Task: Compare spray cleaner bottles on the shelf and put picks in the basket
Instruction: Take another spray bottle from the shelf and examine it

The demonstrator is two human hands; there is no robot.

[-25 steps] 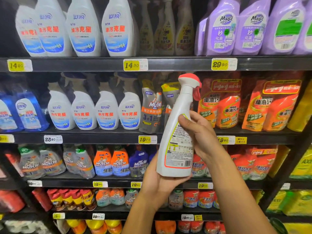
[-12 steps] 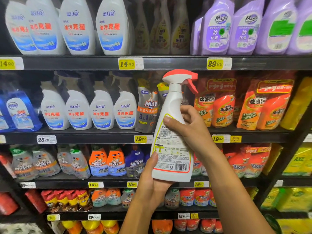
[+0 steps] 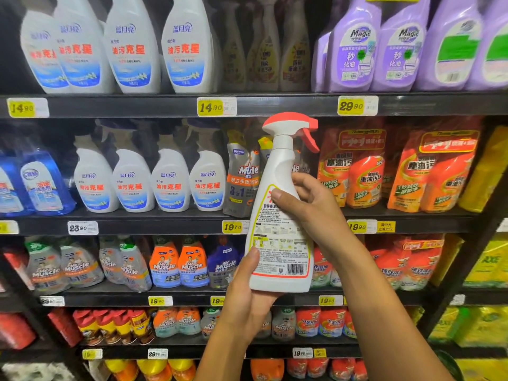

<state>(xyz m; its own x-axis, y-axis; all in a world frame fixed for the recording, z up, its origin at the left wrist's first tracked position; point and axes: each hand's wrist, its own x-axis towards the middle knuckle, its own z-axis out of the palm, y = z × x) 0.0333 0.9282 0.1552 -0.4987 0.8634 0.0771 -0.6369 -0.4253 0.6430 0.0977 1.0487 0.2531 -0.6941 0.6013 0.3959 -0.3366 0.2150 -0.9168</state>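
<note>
We hold the white spray bottle [image 3: 280,215] upright, left hand [image 3: 247,295] cupping its base, right hand [image 3: 310,207] gripping its waist, label steady and facing us to read.

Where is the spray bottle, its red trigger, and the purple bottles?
spray bottle [image 3: 277,215], head view, on its back label.
red trigger [image 3: 310,138], head view, on the lever.
purple bottles [image 3: 354,50], head view, on one front label.

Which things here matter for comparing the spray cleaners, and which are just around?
In use: white spray bottle with red trigger, left hand under its base, right hand round its waist.
Just around: purple Magic bottles, orange refill pouches, price tags.
</note>
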